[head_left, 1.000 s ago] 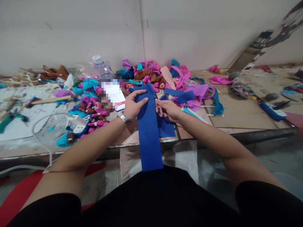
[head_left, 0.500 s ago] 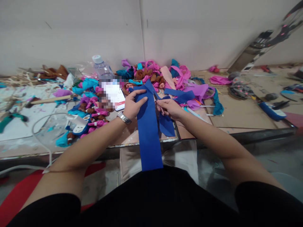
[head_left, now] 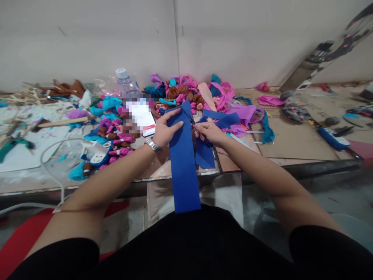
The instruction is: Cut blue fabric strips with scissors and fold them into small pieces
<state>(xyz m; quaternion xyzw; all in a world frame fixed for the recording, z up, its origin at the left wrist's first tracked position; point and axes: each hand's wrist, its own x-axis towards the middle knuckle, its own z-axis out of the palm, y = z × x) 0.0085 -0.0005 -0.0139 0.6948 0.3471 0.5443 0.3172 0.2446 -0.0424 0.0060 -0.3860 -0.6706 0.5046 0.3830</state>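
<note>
A long blue strip [head_left: 184, 167] runs from the table down over its front edge to my black shirt. My left hand [head_left: 166, 127], with a metal watch at the wrist, holds the strip's upper part, thumb and forefinger on its face. Small scissors [head_left: 191, 118] are in my right hand [head_left: 207, 133], their blades at the strip's upper right edge. Below the right hand lies a smaller blue piece [head_left: 205, 154]. Another blue piece [head_left: 223, 118] rests just beyond it.
Left of the hands lie a phone [head_left: 142, 118], many pink, brown and teal bundles [head_left: 116, 136], and a white cable [head_left: 43, 155]. A bottle [head_left: 126, 83] stands behind. Cardboard [head_left: 291, 140], a blue-and-white device [head_left: 333, 138] and a grey stand [head_left: 303, 70] are at the right.
The scissor blades look closer together at the strip's edge, and the fingers of my right hand have drawn in a little. My left hand has barely moved.
</note>
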